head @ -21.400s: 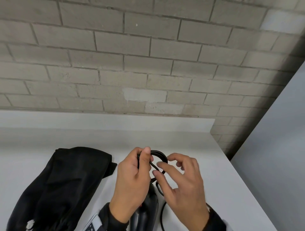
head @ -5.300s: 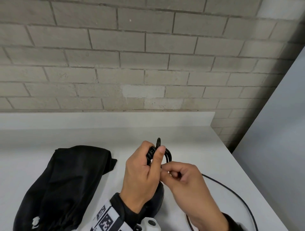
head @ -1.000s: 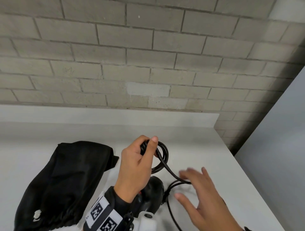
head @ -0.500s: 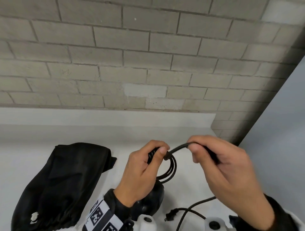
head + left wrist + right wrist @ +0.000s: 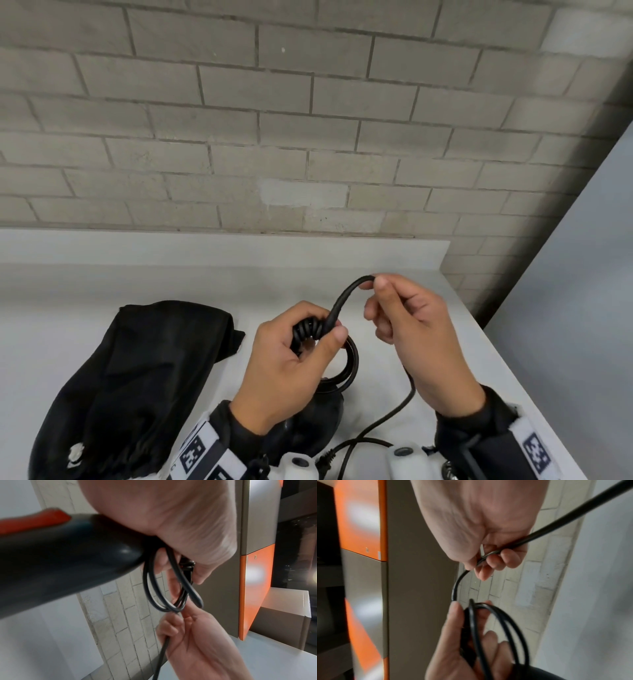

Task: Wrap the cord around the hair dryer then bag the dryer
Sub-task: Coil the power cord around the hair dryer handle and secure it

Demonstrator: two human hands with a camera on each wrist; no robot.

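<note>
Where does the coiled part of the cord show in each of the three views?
Head: coiled cord centre, under the left hand.
Left wrist: coiled cord centre, below the palm.
Right wrist: coiled cord lower centre.
Shared landmark: right hand pinching the loose strand.

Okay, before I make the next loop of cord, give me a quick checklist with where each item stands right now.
1. Left hand pins the coiled loops at the hair dryer handle: ok.
2. Right hand pinches the free cord: ok.
3. Slack left for another loop, cord trailing toward the plug: ok.
4. Trailing cord free of knots: cannot tell, partly hidden by the right hand.
5. Black bag within reach on the counter: ok.
6. Bag mouth open for the dryer: cannot tell.
</note>
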